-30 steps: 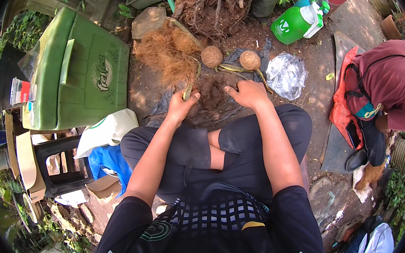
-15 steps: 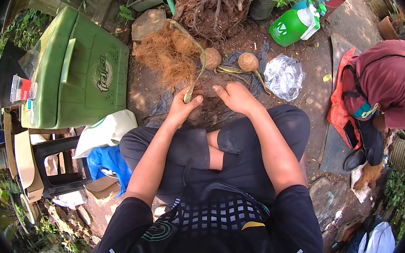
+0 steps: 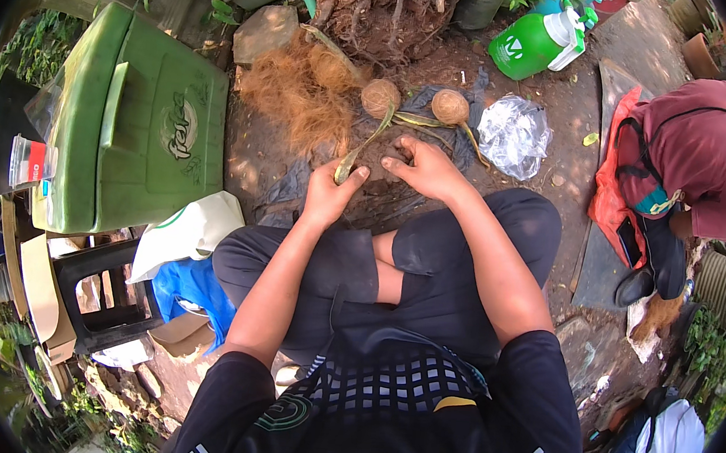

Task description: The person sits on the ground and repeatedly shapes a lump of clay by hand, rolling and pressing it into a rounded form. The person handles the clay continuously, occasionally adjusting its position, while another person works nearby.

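My left hand (image 3: pixel 329 194) is closed on a long yellow-green leaf strip (image 3: pixel 362 149), thumb pressed along it. The strip rises from my grip toward a round brown fibre ball (image 3: pixel 381 97) on the soil; whether it joins the strip piece beyond the ball, I cannot tell. Just right of the strip, my right hand (image 3: pixel 428 170) hovers with bent fingers and thumb apart, nothing visible between them. A second fibre ball (image 3: pixel 450 106) lies farther right, a thin leaf strip trailing from it toward me. Loose brown coconut fibre (image 3: pixel 292 97) is heaped left of the balls.
A crumpled clear plastic bag (image 3: pixel 513 136) lies right of the balls, with a green spray bottle (image 3: pixel 524 54) behind it. A large green cooler box (image 3: pixel 162 133) stands left. At right sits another person in a maroon head covering (image 3: pixel 693 153). Tangled roots (image 3: pixel 388 11) rise at the back.
The strip in my left hand has swung right, its upper part now reaching in front of the left ball. My right hand has moved slightly nearer the strip, fingers more bent.
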Demonstrator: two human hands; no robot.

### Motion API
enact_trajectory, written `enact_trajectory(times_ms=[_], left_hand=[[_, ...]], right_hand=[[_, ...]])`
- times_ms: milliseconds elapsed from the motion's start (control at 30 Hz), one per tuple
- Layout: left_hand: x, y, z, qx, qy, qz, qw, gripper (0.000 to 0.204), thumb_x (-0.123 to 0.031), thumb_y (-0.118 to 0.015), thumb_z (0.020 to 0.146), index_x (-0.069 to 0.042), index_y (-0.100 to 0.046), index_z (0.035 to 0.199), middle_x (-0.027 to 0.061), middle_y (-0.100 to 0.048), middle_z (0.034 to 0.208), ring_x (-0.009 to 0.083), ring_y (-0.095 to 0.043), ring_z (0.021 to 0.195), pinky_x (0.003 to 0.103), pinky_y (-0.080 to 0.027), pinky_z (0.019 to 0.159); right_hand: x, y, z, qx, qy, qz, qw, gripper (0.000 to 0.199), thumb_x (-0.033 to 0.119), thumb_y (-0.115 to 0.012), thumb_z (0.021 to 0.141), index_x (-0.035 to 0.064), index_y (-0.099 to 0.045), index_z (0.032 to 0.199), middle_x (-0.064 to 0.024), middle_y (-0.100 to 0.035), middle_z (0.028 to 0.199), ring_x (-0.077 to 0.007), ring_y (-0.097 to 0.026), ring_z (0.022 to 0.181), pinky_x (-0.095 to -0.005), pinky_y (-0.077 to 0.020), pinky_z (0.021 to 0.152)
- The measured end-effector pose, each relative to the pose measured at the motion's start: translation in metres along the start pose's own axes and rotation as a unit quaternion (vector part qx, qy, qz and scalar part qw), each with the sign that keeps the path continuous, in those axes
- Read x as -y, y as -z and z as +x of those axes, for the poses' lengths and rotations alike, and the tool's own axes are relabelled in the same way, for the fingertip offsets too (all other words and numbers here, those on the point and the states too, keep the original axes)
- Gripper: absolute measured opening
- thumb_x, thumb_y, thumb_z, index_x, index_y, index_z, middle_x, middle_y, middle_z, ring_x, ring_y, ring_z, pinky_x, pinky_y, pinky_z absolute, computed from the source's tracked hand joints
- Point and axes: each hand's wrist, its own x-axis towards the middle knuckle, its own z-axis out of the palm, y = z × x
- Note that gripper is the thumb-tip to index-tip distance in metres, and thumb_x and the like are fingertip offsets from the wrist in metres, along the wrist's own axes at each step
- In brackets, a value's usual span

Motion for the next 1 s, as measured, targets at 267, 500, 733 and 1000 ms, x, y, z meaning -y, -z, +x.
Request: enact_trajectory(times_ms=[267,500,733,1000], left_hand=[[-0.001,0.001,0.001,0.004,0.015,-0.025,1.0,0.03,-0.023,-0.07,0.09,0.003,-0.067,0.106,0.0056,-0.07,0.087,0.0099,-0.061,0.08,0.029,-0.051,0.075],[0.001,0.0,0.001,0.031,-0.037,-0.001,0.999,0.033,-0.019,-0.074,0.088,0.002,-0.065,0.111,0.0047,-0.069,0.092,0.0092,-0.06,0.084,0.028,-0.05,0.077],[-0.005,-0.001,-0.001,0.055,-0.007,-0.047,0.997,0.035,-0.02,-0.075,0.086,0.002,-0.065,0.111,0.0043,-0.068,0.089,0.0099,-0.06,0.084,0.027,-0.049,0.078],[-0.006,0.0,-0.002,-0.005,-0.027,-0.028,0.999,0.03,-0.02,-0.074,0.086,0.003,-0.065,0.103,0.0038,-0.068,0.087,0.0086,-0.059,0.079,0.027,-0.05,0.072]], right_hand=[[0.0,0.0,0.001,0.09,0.032,0.127,0.987,0.044,0.032,-0.065,0.094,-0.0037,-0.061,0.119,-0.0211,-0.067,0.104,-0.0247,-0.061,0.096,-0.0391,-0.0487,0.082],[0.023,0.009,-0.003,0.086,0.062,-0.019,0.994,0.041,0.032,-0.064,0.092,-0.0065,-0.062,0.108,-0.0284,-0.066,0.1,-0.0445,-0.063,0.099,-0.0466,-0.0501,0.084],[0.016,0.008,-0.002,0.079,0.075,0.059,0.992,0.03,0.028,-0.066,0.092,-0.0025,-0.063,0.096,-0.0217,-0.065,0.084,-0.035,-0.063,0.077,-0.0406,-0.0482,0.071],[0.005,0.015,0.005,0.048,0.04,0.17,0.983,0.027,0.026,-0.066,0.095,-0.0006,-0.063,0.092,-0.0061,-0.062,0.076,-0.0098,-0.05,0.073,-0.0313,-0.0454,0.069]])
